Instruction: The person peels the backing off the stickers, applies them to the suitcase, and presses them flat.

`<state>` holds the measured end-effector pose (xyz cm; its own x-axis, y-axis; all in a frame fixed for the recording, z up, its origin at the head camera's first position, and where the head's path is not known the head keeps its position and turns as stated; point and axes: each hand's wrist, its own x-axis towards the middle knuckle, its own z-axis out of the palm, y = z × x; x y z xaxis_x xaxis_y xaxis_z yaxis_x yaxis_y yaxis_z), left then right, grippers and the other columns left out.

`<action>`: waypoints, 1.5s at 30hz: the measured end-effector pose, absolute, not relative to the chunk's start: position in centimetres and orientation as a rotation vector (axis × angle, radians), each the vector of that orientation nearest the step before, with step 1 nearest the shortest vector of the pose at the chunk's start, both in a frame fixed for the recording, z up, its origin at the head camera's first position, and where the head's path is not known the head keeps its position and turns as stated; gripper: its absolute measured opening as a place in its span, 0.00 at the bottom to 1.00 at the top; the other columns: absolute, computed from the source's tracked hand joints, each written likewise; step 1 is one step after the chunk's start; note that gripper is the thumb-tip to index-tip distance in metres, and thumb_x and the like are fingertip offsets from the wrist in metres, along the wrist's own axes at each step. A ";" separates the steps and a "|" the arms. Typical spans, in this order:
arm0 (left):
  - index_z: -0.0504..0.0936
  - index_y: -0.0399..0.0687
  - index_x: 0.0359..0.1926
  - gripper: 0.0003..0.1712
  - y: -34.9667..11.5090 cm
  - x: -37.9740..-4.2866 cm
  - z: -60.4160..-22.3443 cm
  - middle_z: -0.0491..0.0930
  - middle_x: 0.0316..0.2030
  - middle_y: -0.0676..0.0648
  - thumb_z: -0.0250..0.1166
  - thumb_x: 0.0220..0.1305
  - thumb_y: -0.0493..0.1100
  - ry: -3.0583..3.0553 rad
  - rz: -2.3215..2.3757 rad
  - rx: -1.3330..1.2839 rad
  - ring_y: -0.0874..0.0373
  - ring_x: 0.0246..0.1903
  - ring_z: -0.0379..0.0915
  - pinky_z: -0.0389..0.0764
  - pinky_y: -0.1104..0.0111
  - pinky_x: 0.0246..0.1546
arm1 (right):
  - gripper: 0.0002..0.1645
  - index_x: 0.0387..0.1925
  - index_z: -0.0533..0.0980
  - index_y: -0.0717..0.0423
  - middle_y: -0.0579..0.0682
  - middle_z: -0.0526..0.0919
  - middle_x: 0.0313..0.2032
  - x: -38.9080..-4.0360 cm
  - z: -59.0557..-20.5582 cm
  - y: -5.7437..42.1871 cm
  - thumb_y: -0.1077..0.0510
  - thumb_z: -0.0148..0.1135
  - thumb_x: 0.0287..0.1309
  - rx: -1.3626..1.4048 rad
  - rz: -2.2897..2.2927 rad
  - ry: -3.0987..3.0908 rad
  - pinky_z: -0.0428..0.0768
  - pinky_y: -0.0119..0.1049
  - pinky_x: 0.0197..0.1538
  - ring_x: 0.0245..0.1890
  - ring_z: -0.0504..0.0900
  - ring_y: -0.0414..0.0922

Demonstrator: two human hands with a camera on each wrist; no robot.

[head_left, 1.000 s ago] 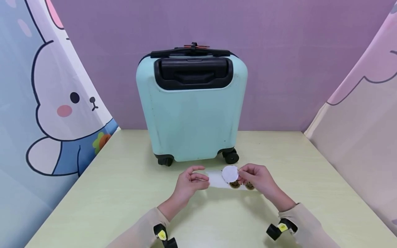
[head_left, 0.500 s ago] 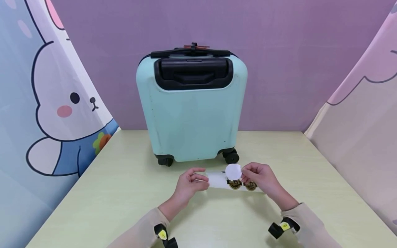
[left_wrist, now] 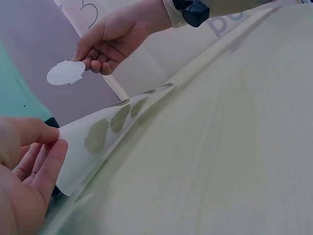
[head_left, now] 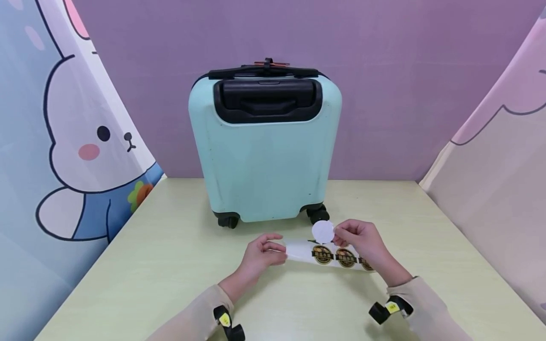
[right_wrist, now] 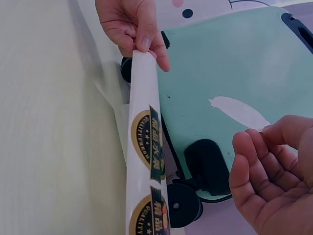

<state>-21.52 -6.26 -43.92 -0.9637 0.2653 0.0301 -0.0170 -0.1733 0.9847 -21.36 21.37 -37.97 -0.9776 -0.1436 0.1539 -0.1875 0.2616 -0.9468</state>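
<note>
Between thumb and finger my left hand (head_left: 259, 258) pinches the left end of a white sticker strip (head_left: 298, 250), which bears a row of round black-and-gold stickers (head_left: 323, 255). My right hand (head_left: 361, 239) pinches the edge of a loose round sticker (head_left: 323, 232), its white back toward the head camera. In the left wrist view the loose sticker (left_wrist: 66, 73) is clear of the strip (left_wrist: 73, 152). The right wrist view shows the printed strip (right_wrist: 145, 83) stretching from the left hand (right_wrist: 134, 24), and the loose sticker (right_wrist: 239, 111) almost edge-on at the right fingertips.
Behind the hands a mint-green suitcase (head_left: 266, 170) stands upright on the pale table (head_left: 170, 284), its black wheels (head_left: 317, 214) just beyond the strip. A purple backdrop (head_left: 384, 94) closes off the back. Printed cloths hang on both sides, the left with a rabbit (head_left: 94, 123).
The right hand has lifted the round sticker up and slightly right, away from the strip. More of the printed stickers now show, and the strip's right end has dropped. The left hand stays almost still.
</note>
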 end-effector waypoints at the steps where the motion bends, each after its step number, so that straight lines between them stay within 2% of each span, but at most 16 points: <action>1: 0.69 0.23 0.61 0.28 -6.3 -21.6 -44.0 0.83 0.40 0.37 0.64 0.58 0.21 1.887 2.253 0.287 0.60 0.34 0.83 0.86 0.62 0.42 | 0.10 0.39 0.79 0.75 0.58 0.85 0.29 -21.4 -37.9 21.4 0.66 0.61 0.66 0.318 1.861 -2.460 0.87 0.42 0.37 0.28 0.85 0.43; 8: 0.70 0.23 0.59 0.27 -6.3 -21.9 -44.8 0.83 0.39 0.38 0.64 0.59 0.23 1.863 2.243 0.269 0.59 0.33 0.83 0.86 0.61 0.41 | 0.10 0.39 0.79 0.75 0.58 0.85 0.29 -21.3 -37.8 21.1 0.66 0.62 0.66 0.296 1.875 -2.429 0.86 0.39 0.36 0.28 0.85 0.44; 14: 0.70 0.23 0.58 0.25 -6.4 -22.1 -45.2 0.83 0.39 0.36 0.64 0.59 0.23 1.861 2.231 0.278 0.58 0.32 0.83 0.87 0.61 0.40 | 0.10 0.38 0.80 0.74 0.59 0.85 0.29 -21.3 -37.7 20.9 0.66 0.62 0.65 0.336 1.850 -2.422 0.86 0.37 0.35 0.28 0.84 0.43; 24: 0.71 0.23 0.58 0.24 -6.6 -21.9 -45.4 0.82 0.41 0.34 0.63 0.60 0.23 1.863 2.211 0.286 0.57 0.34 0.83 0.86 0.61 0.40 | 0.10 0.38 0.80 0.73 0.59 0.85 0.29 -21.3 -37.3 20.9 0.65 0.63 0.66 0.333 1.805 -2.421 0.86 0.43 0.35 0.27 0.84 0.43; 30: 0.70 0.23 0.61 0.27 -6.8 -21.6 -45.2 0.83 0.44 0.32 0.63 0.61 0.24 1.875 2.180 0.284 0.55 0.36 0.83 0.86 0.62 0.40 | 0.08 0.37 0.81 0.70 0.56 0.85 0.29 -21.3 -37.2 20.9 0.64 0.63 0.66 0.365 1.707 -2.421 0.85 0.37 0.34 0.28 0.85 0.46; 34: 0.70 0.24 0.62 0.28 -6.9 -21.5 -45.2 0.84 0.44 0.34 0.64 0.60 0.25 1.899 2.153 0.280 0.55 0.36 0.83 0.86 0.64 0.39 | 0.08 0.36 0.81 0.68 0.54 0.85 0.28 -21.1 -36.9 20.8 0.64 0.63 0.66 0.409 1.635 -2.408 0.84 0.33 0.33 0.28 0.84 0.42; 39: 0.71 0.25 0.61 0.27 -6.9 -21.7 -45.3 0.85 0.42 0.38 0.63 0.61 0.26 1.915 2.145 0.265 0.56 0.36 0.83 0.86 0.64 0.38 | 0.07 0.36 0.81 0.68 0.55 0.85 0.29 -20.7 -36.2 20.4 0.64 0.63 0.66 0.456 1.624 -2.382 0.84 0.32 0.33 0.27 0.83 0.39; 45: 0.72 0.25 0.60 0.24 -6.8 -21.8 -45.2 0.84 0.43 0.41 0.63 0.65 0.31 1.854 2.177 0.239 0.55 0.40 0.83 0.86 0.62 0.42 | 0.06 0.37 0.82 0.67 0.56 0.86 0.29 -20.4 -35.9 20.1 0.65 0.64 0.65 0.469 1.596 -2.357 0.83 0.30 0.33 0.27 0.83 0.37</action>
